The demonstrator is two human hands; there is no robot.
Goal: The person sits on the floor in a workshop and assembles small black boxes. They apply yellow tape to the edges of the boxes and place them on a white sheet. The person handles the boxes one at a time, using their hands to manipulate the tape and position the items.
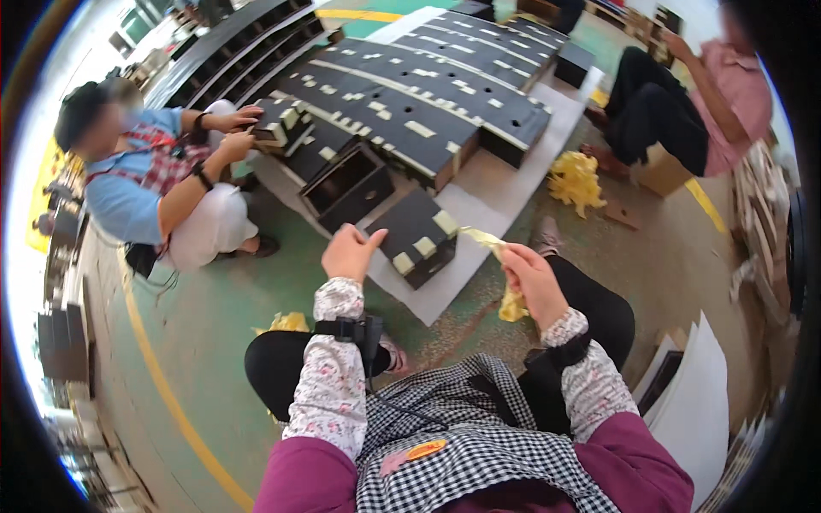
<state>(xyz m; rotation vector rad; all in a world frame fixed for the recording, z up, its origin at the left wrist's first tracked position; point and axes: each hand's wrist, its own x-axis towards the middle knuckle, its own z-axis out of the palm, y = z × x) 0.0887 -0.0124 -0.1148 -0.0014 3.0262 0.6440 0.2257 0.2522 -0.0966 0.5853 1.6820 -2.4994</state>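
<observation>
My right hand point(534, 280) is closed on a strip of pale yellow masking tape point(484, 237). The strip stretches from my fingers to the near right side of a black box point(409, 237), and a crumpled end point(512, 306) hangs below my hand. More short tape pieces point(425, 247) stick to that box's edge. At the box's left edge is my left hand point(346, 255), its thumb stretched toward the box and apart from the fingers, with nothing seen in it. Behind stands an open-fronted black box point(349, 186).
Many black boxes with tape pieces point(385, 85) stand together on a white sheet point(445, 286). A co-worker point(162, 171) on the left handles a small taped box point(280, 121); another person point(684, 111) sits at the right. Crumpled yellow tape point(577, 182) lies on the floor.
</observation>
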